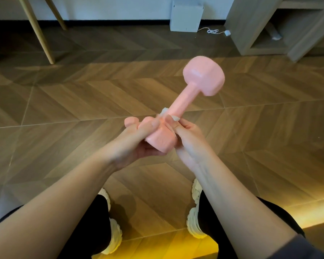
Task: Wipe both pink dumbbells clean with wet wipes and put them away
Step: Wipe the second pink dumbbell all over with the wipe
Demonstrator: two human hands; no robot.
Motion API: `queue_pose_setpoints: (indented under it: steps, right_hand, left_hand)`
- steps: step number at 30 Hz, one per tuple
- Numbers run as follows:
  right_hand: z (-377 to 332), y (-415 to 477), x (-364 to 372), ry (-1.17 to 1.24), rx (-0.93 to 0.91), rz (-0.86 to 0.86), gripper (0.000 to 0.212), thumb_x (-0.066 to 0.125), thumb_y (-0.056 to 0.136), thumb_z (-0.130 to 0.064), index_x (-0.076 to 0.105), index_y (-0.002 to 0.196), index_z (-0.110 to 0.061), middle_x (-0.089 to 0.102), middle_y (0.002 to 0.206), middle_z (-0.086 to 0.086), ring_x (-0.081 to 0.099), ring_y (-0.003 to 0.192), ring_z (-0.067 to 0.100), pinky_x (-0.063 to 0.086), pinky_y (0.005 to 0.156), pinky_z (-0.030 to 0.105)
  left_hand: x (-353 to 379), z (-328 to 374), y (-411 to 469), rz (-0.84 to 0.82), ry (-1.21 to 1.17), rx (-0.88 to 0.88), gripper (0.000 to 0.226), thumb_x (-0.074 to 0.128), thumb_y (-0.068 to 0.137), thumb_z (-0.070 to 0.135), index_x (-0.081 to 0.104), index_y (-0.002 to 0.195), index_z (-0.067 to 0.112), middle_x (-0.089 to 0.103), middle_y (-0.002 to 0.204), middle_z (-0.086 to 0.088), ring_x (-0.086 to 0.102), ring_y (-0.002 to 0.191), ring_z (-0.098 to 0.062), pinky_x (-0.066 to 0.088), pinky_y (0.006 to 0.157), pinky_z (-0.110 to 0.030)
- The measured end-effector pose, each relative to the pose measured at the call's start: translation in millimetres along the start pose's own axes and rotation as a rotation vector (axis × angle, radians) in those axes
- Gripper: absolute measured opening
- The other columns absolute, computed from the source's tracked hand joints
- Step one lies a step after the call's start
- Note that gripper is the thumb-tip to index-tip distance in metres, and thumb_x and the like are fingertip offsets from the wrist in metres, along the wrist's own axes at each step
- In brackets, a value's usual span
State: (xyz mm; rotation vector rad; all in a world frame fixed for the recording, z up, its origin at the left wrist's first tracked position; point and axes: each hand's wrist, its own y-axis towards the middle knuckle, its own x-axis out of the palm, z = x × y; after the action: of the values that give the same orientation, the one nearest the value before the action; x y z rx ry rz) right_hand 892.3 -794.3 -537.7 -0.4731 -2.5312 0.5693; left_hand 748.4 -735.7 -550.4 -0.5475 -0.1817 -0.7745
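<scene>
Midway, I judge: left hand (137, 144) grips the pink plastic-coated dumbbell (187, 101); right hand (187, 141) pinches the white wet wipe (173, 117) around its handle, head toward one o'clock.

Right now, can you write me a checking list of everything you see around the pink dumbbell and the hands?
Surface: wooden herringbone floor, bare under the hands.
Job's things: one pink matte dumbbell held up in the air, tilted; a white wet wipe wrapped round its handle near the lower head. Second dumbbell: nothing seen.
Clutter: nothing seen on the floor nearby.
Grippers: left hand grips the lower head; right hand pinches the wipe on the handle.
Cables: white cord with plug lying on the floor by the far wall.
Surroundings: white flat box leaning on the wall, pale wooden legs, wooden shelf unit, cream chunky shoes.
</scene>
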Motion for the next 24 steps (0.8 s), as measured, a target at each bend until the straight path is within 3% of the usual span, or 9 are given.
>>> queue_pose_setpoints:
  steps: [3,5,7,9,12,14,18,21,24]
  right_hand:
    - [-4,-1,-1,0.047,0.004,-0.128,0.016,0.068,0.071,-0.027,0.08,0.076,-0.017,0.075,0.089,0.0,0.066,0.085,0.012,0.049,0.08,0.027]
    - [-3,-1,0,0.039,-0.022,-0.136,0.015,0.069,0.07,-0.025,0.079,0.076,-0.015,0.075,0.089,0.002,0.067,0.085,0.013,0.048,0.078,0.028]
    - [-2,0,2,0.008,-0.046,-0.076,0.02,0.072,0.067,-0.026,0.075,0.082,-0.014,0.074,0.089,0.004,0.065,0.087,0.017,0.046,0.075,0.032]
    - [-2,2,3,-0.037,-0.067,-0.01,0.027,0.073,0.069,-0.027,0.073,0.091,-0.011,0.074,0.095,0.006,0.065,0.093,0.018,0.049,0.087,0.034]
    - [0,5,4,-0.063,-0.077,0.071,0.013,0.072,0.084,-0.017,0.074,0.096,-0.011,0.075,0.101,0.007,0.067,0.098,0.017,0.048,0.1,0.035]
    - [-1,5,5,-0.049,-0.088,0.1,0.01,0.073,0.085,-0.013,0.075,0.095,-0.013,0.074,0.1,0.007,0.067,0.098,0.018,0.048,0.099,0.036]
    - [-6,3,4,-0.083,-0.112,0.095,0.01,0.077,0.078,-0.017,0.076,0.088,-0.016,0.075,0.095,0.003,0.067,0.094,0.015,0.049,0.092,0.031]
    - [-7,0,4,-0.124,-0.111,0.083,0.008,0.076,0.081,-0.02,0.075,0.088,-0.017,0.074,0.093,0.003,0.065,0.085,0.014,0.049,0.071,0.027]
    - [-5,-1,8,-0.03,-0.102,0.033,0.036,0.077,0.07,-0.027,0.074,0.103,-0.01,0.074,0.103,0.006,0.067,0.096,0.015,0.052,0.091,0.031]
  left_hand:
    - [-2,13,-7,-0.207,-0.21,-0.132,0.09,0.085,0.056,0.063,0.064,0.129,0.015,0.065,0.11,-0.026,0.07,0.086,-0.039,0.062,0.076,-0.042]
    - [-5,13,-7,-0.213,-0.183,-0.104,0.094,0.084,0.056,0.064,0.061,0.132,0.014,0.066,0.109,-0.024,0.069,0.086,-0.038,0.062,0.076,-0.042]
    - [-6,10,-4,-0.104,-0.071,-0.017,0.094,0.082,0.06,0.066,0.06,0.131,0.009,0.061,0.111,-0.024,0.067,0.086,-0.032,0.059,0.07,-0.037]
    - [-3,2,0,0.064,0.1,0.122,0.075,0.076,0.067,0.061,0.064,0.116,0.006,0.06,0.106,-0.022,0.064,0.082,-0.025,0.053,0.063,-0.032]
    - [0,-14,2,0.337,0.503,0.314,0.069,0.082,0.059,0.063,0.051,0.112,0.031,0.058,0.118,-0.006,0.06,0.102,-0.028,0.053,0.067,-0.041]
    - [-2,-19,2,0.392,0.659,0.399,0.077,0.081,0.056,0.067,0.039,0.116,0.041,0.05,0.124,0.006,0.056,0.112,-0.027,0.055,0.073,-0.042]
    - [-2,-1,1,0.118,0.079,0.181,0.09,0.069,0.068,0.072,0.049,0.129,0.01,0.058,0.116,-0.019,0.063,0.088,-0.027,0.054,0.062,-0.033]
    - [2,2,-3,0.005,-0.081,0.012,0.064,0.056,0.082,0.056,0.057,0.127,0.01,0.065,0.11,-0.021,0.068,0.09,-0.03,0.058,0.067,-0.035]
    - [4,-4,0,0.1,-0.048,0.127,0.066,0.065,0.081,0.05,0.054,0.124,0.002,0.048,0.129,-0.035,0.064,0.094,-0.03,0.056,0.066,-0.032]
